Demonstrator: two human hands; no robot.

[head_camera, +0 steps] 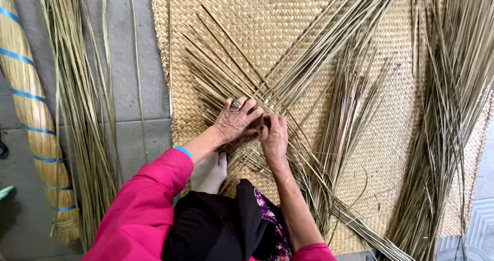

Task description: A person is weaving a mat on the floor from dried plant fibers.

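Both hands [254,127] pinch crossing reed strips [267,94]; woven mat [288,19] beneath.

Soft, even daylight falls over my work, bright but without glare. My left hand [235,121] and right hand [273,137] are sharp, down to the knuckle creases, and throw only a faint shadow onto the strips [288,81] beneath them. The mat [257,19] ahead of my hands is crisp in its weave. Far left of my hands the bundle [28,112] bows with lens distortion, and the strands far right look slightly smeared.
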